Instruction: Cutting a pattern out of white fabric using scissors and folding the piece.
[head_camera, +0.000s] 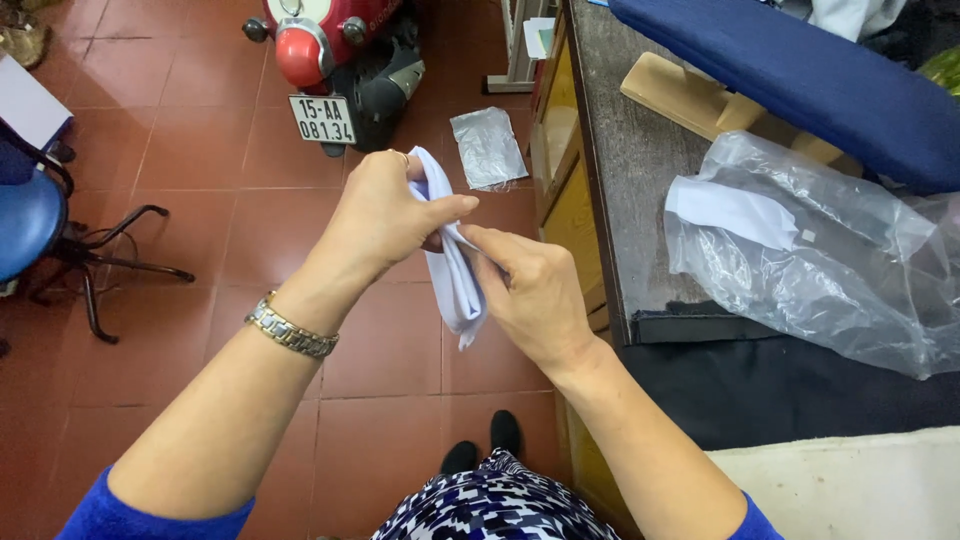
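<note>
So: white cloth (452, 270) sits right btwn both hands, held up in the air over the red tile floor (200, 150), not resting on anything. Long axis runs roughly vertical, top end up by the left hand (385, 215), bottom end hanging free below the right hand (530, 290), tilted a bit to the right as it drops.

Left hand is closed on the upper part, thumb pressing across the front, fingers wrapped behind; a ring shows on one finger, metal watch (292, 330) on the wrist. Right hand is pinching the cloth's right edge about midway down, thumb and forefinger together, other fingers curled. Both hands touch the cloth, so neither is really nearer; left has the fuller grip, right just a fingertip pinch. Hands nearly touch each other at the pinch.

Cloth itself: plain white, thin, soft, folded or bunched into a narrow strip w/ lengthwise creases; lower tip comes to a loose point. Can't tell what kind of garment or piece it is.

Around: to the right, a dark work table (640, 180) w/ a crumpled clear plastic bag (820, 280) holding smth white, and a blue padded board (800, 70) above it. On the floor ahead, a flat plastic bag (488, 148), a red scooter (330, 60), a blue chair (30, 220) at far left.
</note>
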